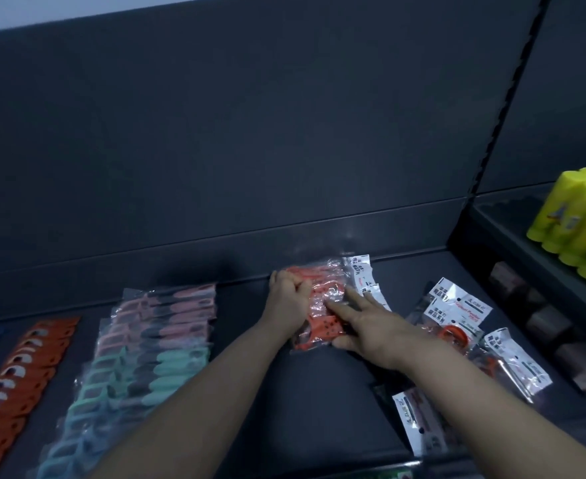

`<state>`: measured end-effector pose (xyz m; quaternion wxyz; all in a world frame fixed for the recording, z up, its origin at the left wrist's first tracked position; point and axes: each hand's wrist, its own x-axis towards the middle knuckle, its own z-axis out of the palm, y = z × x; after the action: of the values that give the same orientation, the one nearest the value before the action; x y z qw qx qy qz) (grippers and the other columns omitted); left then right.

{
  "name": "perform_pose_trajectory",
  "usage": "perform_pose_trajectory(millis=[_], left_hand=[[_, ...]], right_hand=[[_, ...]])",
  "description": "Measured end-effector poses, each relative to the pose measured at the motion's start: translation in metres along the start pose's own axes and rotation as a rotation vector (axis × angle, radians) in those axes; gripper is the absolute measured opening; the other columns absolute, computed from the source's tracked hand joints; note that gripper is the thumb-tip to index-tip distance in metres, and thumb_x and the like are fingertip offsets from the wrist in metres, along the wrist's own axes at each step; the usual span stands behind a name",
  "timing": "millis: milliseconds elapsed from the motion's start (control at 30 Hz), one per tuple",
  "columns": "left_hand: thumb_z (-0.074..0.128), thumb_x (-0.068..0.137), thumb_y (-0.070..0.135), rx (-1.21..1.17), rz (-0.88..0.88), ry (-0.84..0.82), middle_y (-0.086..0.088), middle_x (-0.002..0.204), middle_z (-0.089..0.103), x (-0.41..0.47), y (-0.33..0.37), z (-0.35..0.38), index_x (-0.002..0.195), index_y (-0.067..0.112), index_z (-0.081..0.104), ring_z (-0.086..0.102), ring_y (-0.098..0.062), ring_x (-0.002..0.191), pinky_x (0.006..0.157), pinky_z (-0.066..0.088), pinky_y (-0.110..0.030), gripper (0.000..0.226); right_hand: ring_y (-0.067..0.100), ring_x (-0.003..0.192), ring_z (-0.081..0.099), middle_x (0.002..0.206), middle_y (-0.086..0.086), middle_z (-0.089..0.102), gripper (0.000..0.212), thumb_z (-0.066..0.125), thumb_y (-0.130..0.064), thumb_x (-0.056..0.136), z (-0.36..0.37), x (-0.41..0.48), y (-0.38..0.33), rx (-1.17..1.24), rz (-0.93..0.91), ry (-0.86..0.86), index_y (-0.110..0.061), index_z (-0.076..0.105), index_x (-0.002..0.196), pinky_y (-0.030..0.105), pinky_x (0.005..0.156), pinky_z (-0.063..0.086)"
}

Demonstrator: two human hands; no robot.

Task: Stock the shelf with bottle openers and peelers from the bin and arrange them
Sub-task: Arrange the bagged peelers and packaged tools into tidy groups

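Leftmost, orange flat bottle openers (15, 382) and bagged pink and teal peelers (139, 347) lie in rows on the dark grey shelf (312, 409). At centre, the left hand (289, 300) has its fingers clenched on the edge of a stack of orange peelers in clear plastic packets (319, 305). The right hand (367, 330) presses that stack with straight, released fingers, and loose carded packets (457, 316) lie at right.

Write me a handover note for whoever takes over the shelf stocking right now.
Left hand: grips the left edge of the orange packet stack.
Right hand: straight fingers press its right side.
Done: orange row and pink-and-teal row laid out on the shelf.
To do: square the stack, then probably arrange the loose packets on the right.
Bin not in view.
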<state>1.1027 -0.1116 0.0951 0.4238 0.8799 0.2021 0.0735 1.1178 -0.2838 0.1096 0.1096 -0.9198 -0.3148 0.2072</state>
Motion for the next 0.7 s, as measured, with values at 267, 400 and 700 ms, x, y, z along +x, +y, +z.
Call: perform_pose_trajectory(millis=[267,400,700], left_hand=[[0.055,0.094,0.020,0.107,0.108,0.072,-0.014,0.147,0.035,0.003,0.010,0.006,0.117,0.009,0.054,0.025,-0.028,0.141,0.112,0.024,-0.032,0.026],[0.057,0.091,0.018,0.243,0.351,0.110,0.002,0.113,0.060,-0.011,0.029,0.004,0.110,0.018,0.060,0.049,-0.019,0.109,0.094,0.042,-0.031,0.019],[0.066,0.087,0.032,0.423,0.288,-0.295,0.009,0.087,0.070,-0.063,0.080,0.046,0.089,0.024,0.069,0.065,-0.013,0.085,0.079,0.056,-0.035,0.008]], right_hand=[[0.029,0.148,0.003,0.161,0.003,-0.002,0.084,0.059,-0.055,0.085,-0.010,-0.005,0.001,-0.033,0.050,0.085,-0.039,0.010,0.151,0.044,0.119,0.012],[0.025,0.137,0.036,0.154,-0.001,0.028,0.056,0.057,-0.039,0.092,-0.018,-0.028,0.016,0.005,0.041,0.358,-0.033,0.037,0.144,0.036,0.112,0.030],[0.024,0.108,0.056,0.109,-0.002,0.066,0.029,0.056,-0.012,0.088,-0.015,-0.096,0.085,0.071,0.165,0.627,-0.028,0.069,0.109,0.036,0.086,0.049]])
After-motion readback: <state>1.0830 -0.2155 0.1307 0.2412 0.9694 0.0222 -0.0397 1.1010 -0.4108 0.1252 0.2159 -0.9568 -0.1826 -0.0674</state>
